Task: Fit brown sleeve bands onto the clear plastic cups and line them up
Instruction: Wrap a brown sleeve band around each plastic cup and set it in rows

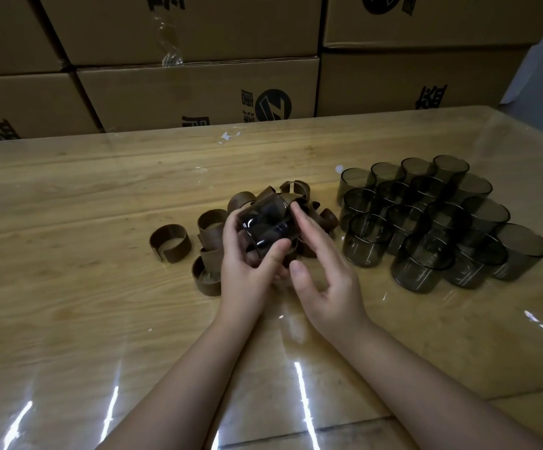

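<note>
Two hands work together above the desk (68, 196), just over the band pile. Left hand (247, 264) grips one clear cup (265, 227) from below and the side, thumb pressed on its near wall, cup tilted. Right hand (325, 274) sits loose, fingers extended, fingertips (296, 207) touching the cup's far right edge; thumb free, no grip on anything I can confirm. No band visible on this cup yet.

Step in hand, as I read it: cup picked, sleeve fitting not yet started. Next move calls for the right hand to take a brown band from the pile (218, 241) beneath, spread its split, and slide it round the cup wall while the left holds the cup steady.

Lone band (170, 243) lies apart to the left of the pile, gap facing the camera: an easy pick.

Bare cups (426, 219) stand upright in a tight cluster to the right, none sleeved as far as I can tell. No finished row anywhere yet, so the task looks near its start.

Cardboard boxes (198, 89) are stacked behind the desk.
</note>
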A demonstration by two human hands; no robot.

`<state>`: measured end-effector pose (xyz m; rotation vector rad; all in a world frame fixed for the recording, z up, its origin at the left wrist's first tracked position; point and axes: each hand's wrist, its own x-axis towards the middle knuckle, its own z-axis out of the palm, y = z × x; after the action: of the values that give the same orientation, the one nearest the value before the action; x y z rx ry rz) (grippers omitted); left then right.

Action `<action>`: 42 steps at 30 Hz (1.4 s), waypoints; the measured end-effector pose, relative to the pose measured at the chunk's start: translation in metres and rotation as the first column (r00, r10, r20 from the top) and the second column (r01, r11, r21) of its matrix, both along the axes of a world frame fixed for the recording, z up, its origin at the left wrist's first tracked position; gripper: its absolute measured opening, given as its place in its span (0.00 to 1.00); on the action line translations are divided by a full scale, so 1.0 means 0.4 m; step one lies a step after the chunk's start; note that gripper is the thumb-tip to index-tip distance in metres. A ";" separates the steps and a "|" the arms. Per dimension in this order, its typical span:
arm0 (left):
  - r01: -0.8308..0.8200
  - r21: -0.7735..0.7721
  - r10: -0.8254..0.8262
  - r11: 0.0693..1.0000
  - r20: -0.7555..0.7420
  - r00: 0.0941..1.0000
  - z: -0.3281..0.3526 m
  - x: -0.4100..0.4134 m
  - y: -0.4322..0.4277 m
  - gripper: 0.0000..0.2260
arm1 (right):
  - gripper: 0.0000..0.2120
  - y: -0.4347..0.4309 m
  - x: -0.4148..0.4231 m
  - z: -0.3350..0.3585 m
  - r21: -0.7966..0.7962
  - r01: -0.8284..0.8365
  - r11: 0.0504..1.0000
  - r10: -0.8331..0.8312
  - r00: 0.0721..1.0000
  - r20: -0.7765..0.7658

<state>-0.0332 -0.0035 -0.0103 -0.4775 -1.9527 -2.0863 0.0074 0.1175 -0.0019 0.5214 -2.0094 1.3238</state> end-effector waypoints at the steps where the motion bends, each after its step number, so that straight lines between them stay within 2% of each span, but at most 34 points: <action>1: 0.008 -0.015 -0.008 1.000 -0.010 1.000 -0.002 -0.001 0.001 0.30 | 0.24 0.001 0.000 0.001 0.007 0.011 1.000 -0.011 1.000 -0.008; 7: 0.049 -0.119 -0.055 0.992 -0.042 0.998 -0.003 0.007 0.009 0.29 | 0.27 0.012 -0.013 0.008 0.040 0.042 0.998 -0.045 0.997 0.070; 13: 0.089 -0.100 -0.097 0.991 -0.085 0.992 -0.006 0.013 0.011 0.28 | 0.25 0.013 -0.015 0.002 0.002 0.006 1.000 -0.007 0.975 0.220; 17: 0.063 -0.024 -0.065 0.998 -0.105 0.992 -0.011 0.008 0.008 0.30 | 0.23 0.012 -0.013 0.001 -0.026 -0.050 0.998 0.055 0.972 0.227; 21: -0.013 0.088 0.017 0.996 -0.050 0.999 -0.003 0.004 0.004 0.32 | 0.21 0.011 -0.011 -0.002 -0.015 -0.079 0.997 0.081 0.978 0.192; 25: -0.066 0.123 0.073 0.990 -0.055 0.996 0.002 -0.001 0.003 0.28 | 0.19 0.015 -0.002 -0.001 -0.030 -0.055 0.998 0.058 0.993 0.100; 29: -0.090 0.083 0.096 0.992 -0.066 0.993 -0.006 -0.005 0.007 0.32 | 0.17 0.021 0.004 0.007 -0.079 0.012 0.997 -0.011 1.000 0.013; 34: -0.140 -0.093 0.123 0.986 -0.166 0.978 -0.006 -0.003 0.005 0.35 | 0.17 0.016 0.006 0.009 -0.048 0.038 0.998 -0.040 0.998 -0.053; 39: -0.071 -0.235 0.028 0.970 -0.180 0.983 -0.003 0.006 0.010 0.34 | 0.20 0.014 0.001 0.009 -0.045 0.060 0.997 -0.062 0.997 -0.053; 42: -0.043 -0.239 -0.004 0.970 -0.196 0.981 0.001 0.010 0.009 0.34 | 0.21 0.016 -0.002 0.008 -0.064 -0.001 0.998 0.000 1.000 -0.017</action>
<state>-0.0291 0.0002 -0.0098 -0.6800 -2.0916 -1.7225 0.0067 0.1239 0.0013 0.5013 -1.9470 1.3746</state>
